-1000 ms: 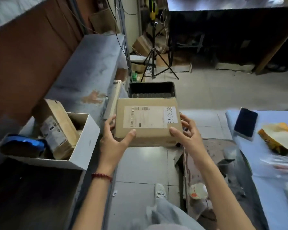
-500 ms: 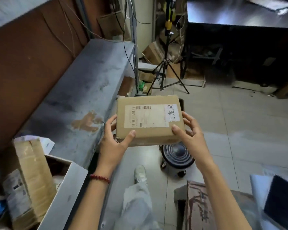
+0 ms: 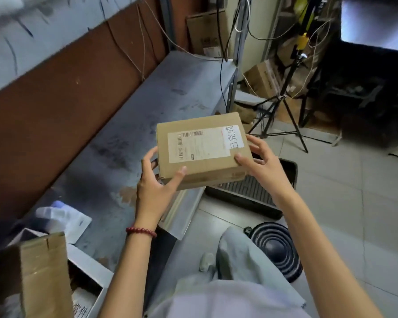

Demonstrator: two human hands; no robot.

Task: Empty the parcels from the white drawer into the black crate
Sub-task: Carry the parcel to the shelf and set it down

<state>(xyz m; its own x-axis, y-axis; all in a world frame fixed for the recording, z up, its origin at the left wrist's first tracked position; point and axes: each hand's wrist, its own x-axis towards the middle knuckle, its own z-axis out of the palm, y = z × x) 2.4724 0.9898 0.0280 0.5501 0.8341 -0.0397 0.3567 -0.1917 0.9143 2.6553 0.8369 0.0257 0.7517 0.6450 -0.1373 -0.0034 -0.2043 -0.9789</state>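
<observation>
Since half a second ago the drawer (image 3: pixel 90 267) has slipped to the lower left corner of the view. It sits on the bench (image 3: pixel 129 125) with a box (image 3: pixel 41 271) standing in it. The parcel (image 3: pixel 200 148) now hangs past the bench edge, slanted in the view, above the near left part of the crate (image 3: pixel 244 204). The crate barely showed before and now lies open on the floor below. I judge the parcel is just short of being lowered in, and at least the box remains to fetch. The left hand (image 3: pixel 154 187) has its grip pinching the parcel's left end, thumb pressed on the near side and fingers curled behind. The right hand (image 3: pixel 262 166) has its grip pinching the right end, thumb on the near top corner and fingers spread round the far side. Both forearms reach forward, and the parcel is in the air, touching nothing else.
</observation>
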